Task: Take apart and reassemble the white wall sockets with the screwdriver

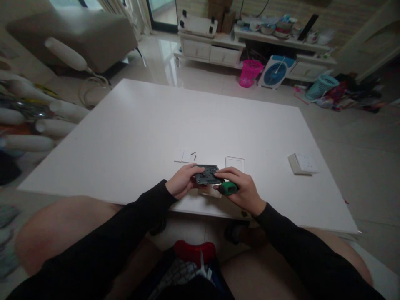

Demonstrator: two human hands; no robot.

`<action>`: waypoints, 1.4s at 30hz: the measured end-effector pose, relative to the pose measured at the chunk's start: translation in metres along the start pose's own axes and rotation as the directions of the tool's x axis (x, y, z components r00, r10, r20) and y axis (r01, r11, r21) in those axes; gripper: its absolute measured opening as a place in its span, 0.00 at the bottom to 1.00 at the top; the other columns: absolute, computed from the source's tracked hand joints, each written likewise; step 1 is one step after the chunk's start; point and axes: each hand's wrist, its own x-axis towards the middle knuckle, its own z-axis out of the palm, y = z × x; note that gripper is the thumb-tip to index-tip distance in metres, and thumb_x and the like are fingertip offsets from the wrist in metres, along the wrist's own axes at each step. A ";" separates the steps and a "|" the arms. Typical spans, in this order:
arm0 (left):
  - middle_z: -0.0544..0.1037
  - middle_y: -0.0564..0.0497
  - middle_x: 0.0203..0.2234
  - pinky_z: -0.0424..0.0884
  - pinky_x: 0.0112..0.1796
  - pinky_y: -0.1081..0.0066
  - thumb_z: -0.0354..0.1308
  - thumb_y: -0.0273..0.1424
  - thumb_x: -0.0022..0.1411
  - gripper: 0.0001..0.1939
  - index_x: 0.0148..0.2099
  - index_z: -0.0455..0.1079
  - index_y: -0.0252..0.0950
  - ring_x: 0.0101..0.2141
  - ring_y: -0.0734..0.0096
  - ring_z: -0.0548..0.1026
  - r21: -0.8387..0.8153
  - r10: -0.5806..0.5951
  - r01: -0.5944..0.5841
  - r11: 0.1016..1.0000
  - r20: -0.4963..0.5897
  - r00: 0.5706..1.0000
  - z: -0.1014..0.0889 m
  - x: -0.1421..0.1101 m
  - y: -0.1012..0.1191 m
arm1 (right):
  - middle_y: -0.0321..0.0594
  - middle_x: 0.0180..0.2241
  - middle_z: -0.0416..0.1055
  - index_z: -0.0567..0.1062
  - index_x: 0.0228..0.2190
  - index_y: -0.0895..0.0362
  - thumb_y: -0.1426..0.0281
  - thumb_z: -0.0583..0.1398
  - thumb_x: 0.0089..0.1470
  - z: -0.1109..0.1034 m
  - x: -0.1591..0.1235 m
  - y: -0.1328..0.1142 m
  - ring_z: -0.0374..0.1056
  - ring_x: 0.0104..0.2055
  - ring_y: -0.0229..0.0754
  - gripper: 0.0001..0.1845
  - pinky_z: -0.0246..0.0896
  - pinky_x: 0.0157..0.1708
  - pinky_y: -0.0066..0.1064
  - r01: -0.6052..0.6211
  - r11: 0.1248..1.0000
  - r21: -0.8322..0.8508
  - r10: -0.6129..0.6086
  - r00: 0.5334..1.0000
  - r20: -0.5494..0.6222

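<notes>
- The dark plate is up in front of the person, near the close edge of the white table, between the two hands.
- It looks thin and hard, like plastic. I think it is light, so one hand can hold it up.
- It looks stiff, so it should not bend much. Small bumpy parts on its face might snap if someone pushes hard.
- The flat rim may be a bit slippery. The best place to hold it seems to be the two short ends, with a thumb on top and fingers below.
- The left hand has the plate by its left end. The thumb lies on top and the other fingers go under. The gap between them is small, about as thick as the plate.
- The right hand has its fingers curled around a green handle. Its long fingers also reach over and touch the top of the plate on the right side.
- I cannot tell what the end of the green handle is doing, because it is too small and blurry.
- A pale thing is just under the plate. I cannot tell what it is.
- Past the hands, two small dark bits lie beside some flat white pieces.
- A thin white frame lies just past the right hand.
- A white box sits well apart, over to the right.
</notes>
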 end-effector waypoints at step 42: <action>0.64 0.32 0.64 0.57 0.64 0.41 0.73 0.28 0.43 0.55 0.71 0.52 0.33 0.64 0.37 0.63 0.802 0.293 -0.526 0.283 0.450 0.844 -0.035 0.015 -0.026 | 0.33 0.18 0.66 0.71 0.20 0.55 0.62 0.61 0.58 0.007 0.004 0.014 0.59 0.22 0.37 0.18 0.50 0.24 0.29 -0.372 0.923 -0.101 0.351 0.919 -0.179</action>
